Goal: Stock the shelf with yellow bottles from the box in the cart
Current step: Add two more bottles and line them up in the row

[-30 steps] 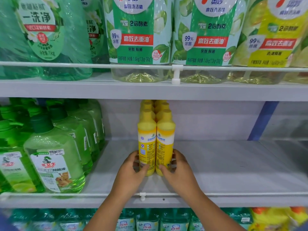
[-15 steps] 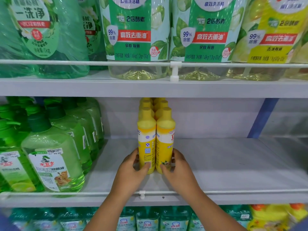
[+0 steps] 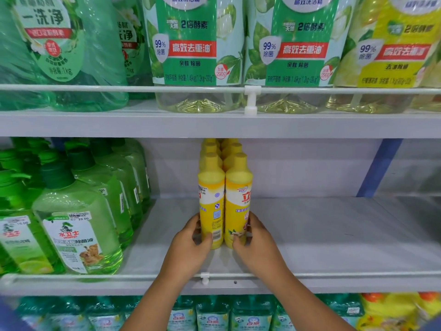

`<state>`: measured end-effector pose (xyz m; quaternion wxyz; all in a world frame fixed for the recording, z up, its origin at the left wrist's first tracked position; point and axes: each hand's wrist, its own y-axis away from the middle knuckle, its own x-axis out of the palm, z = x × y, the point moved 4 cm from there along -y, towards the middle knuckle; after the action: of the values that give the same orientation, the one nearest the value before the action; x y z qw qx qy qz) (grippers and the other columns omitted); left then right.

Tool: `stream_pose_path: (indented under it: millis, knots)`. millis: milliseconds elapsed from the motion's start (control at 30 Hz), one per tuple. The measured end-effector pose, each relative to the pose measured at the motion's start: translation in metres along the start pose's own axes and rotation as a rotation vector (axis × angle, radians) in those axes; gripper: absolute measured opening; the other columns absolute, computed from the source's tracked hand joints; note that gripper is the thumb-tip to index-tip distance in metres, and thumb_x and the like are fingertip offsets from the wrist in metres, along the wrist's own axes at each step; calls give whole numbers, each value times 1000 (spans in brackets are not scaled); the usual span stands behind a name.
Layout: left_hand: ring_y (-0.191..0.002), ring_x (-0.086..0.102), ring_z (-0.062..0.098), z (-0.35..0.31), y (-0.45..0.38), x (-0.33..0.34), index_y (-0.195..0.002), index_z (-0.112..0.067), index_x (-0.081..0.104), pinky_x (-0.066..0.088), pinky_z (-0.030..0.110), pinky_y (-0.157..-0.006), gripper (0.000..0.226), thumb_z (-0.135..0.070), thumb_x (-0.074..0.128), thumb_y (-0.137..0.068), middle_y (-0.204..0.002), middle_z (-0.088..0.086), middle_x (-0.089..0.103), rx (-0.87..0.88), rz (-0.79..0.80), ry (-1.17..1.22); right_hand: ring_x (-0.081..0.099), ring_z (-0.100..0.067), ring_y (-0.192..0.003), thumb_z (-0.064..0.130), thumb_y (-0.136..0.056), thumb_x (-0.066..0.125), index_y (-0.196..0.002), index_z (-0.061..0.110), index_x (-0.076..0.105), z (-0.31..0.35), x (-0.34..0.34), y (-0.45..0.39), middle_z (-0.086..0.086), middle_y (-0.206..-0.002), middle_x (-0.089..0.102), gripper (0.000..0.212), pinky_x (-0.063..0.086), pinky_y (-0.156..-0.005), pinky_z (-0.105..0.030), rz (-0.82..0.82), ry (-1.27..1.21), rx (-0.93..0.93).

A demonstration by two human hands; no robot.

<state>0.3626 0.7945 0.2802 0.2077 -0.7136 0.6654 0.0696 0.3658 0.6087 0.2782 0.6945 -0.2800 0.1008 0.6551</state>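
Two rows of yellow bottles stand upright on the middle shelf, running back to the rear wall. My left hand grips the base of the front left yellow bottle, thumb across its label. My right hand grips the base of the front right yellow bottle. The two front bottles touch side by side. More yellow bottles line up behind them. The cart and box are out of view.
Green pump bottles fill the shelf's left part. A white rail with a clip runs along the shelf front. Large detergent bottles stand on the shelf above; more bottles sit below.
Both hands slid the two front bottles slightly further back on the shelf. The left bottle turned a little, showing more of its barcode side.
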Motion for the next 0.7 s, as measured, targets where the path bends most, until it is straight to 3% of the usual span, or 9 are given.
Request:
stream_pose_path:
  millis: [67,200,333,433,567,700]
  knots:
    - [-94,68,-2,2,-1,0,-118,-44,60,58,34,-89,33,-29,68,-90,-104,-22,71,-10,-6,-2,62,1,-101,41,-90,68,-117,50,46,-2,0,-1,19,-113,63,36,55,-87,-24,-15,4,3]
    - [-90,67,0,1,-1,-1,-109,-49,60,58,33,-84,33,-32,74,-85,-101,-22,70,1,-38,-7,64,1,-97,45,-84,74,-115,47,49,-7,0,-2,18,-111,66,40,58,-83,-28,-43,-27,40]
    - [-108,61,-6,0,1,0,-123,-52,55,52,25,-90,42,-37,70,-88,-115,-30,65,39,-14,-11,64,1,-103,42,-89,66,-118,50,50,-6,3,-2,21,-113,66,34,58,-88,-32,-19,-2,2]
    - [-100,65,-5,1,0,-1,-119,-55,55,55,27,-89,40,-31,69,-90,-109,-27,69,30,-8,-20,64,-1,-102,44,-86,72,-117,47,50,-9,2,-2,18,-113,66,38,59,-87,-34,-41,-16,17]
    - [-99,62,-4,2,-3,-1,-120,-48,57,55,25,-86,45,-31,77,-83,-111,-21,66,46,-40,-58,63,6,-100,44,-87,72,-111,54,50,-3,1,0,22,-112,66,34,55,-83,-19,-36,-36,5]
    - [-108,59,-9,5,-2,-1,-128,-42,55,50,22,-93,44,-32,68,-88,-119,-24,64,34,-35,-66,63,1,-103,49,-90,67,-120,51,50,-3,2,-1,21,-114,66,35,58,-89,-30,-26,-6,-11]
